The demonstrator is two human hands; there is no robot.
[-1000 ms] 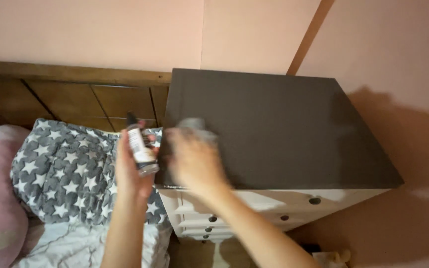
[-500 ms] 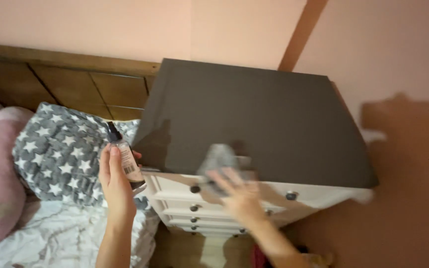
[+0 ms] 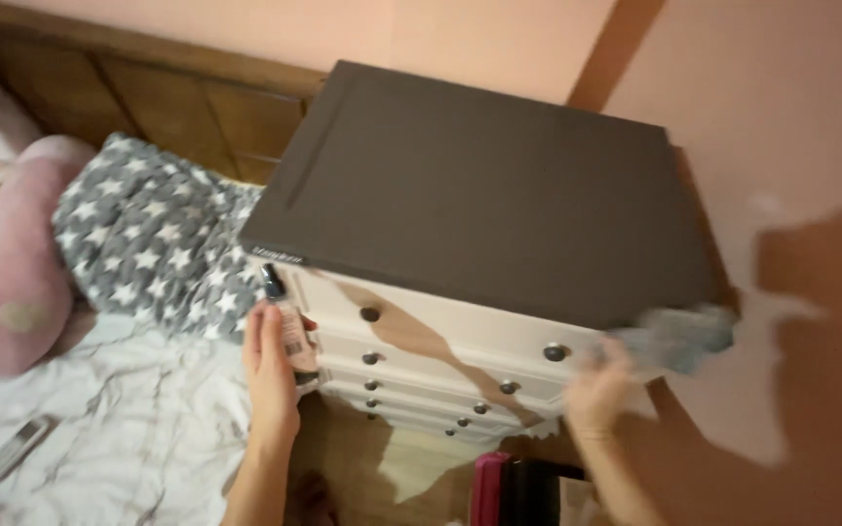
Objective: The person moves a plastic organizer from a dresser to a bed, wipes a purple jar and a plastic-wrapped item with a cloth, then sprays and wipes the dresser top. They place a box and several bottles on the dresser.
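Note:
My left hand (image 3: 271, 368) holds a small spray bottle (image 3: 286, 319) with a dark nozzle, upright beside the left front corner of a chest of drawers. My right hand (image 3: 598, 390) grips a grey cloth (image 3: 676, 335), blurred by motion, at the right front corner of the chest's dark grey top (image 3: 499, 185). The white drawer fronts (image 3: 421, 362) with round metal knobs lie between my two hands.
A bed with a marbled white sheet (image 3: 129, 419) lies at the left, with a grey star-patterned pillow (image 3: 153, 239) and a pink cushion (image 3: 14, 278). A wooden headboard (image 3: 138, 88) and pink wall stand behind. A flat remote-like object (image 3: 14, 448) rests on the sheet. Pink and dark items (image 3: 518, 492) stand on the floor.
My right hand has swept the cloth from the left of the top, along the front edge, to the right front corner. My left hand has lowered the bottle beside the drawers.

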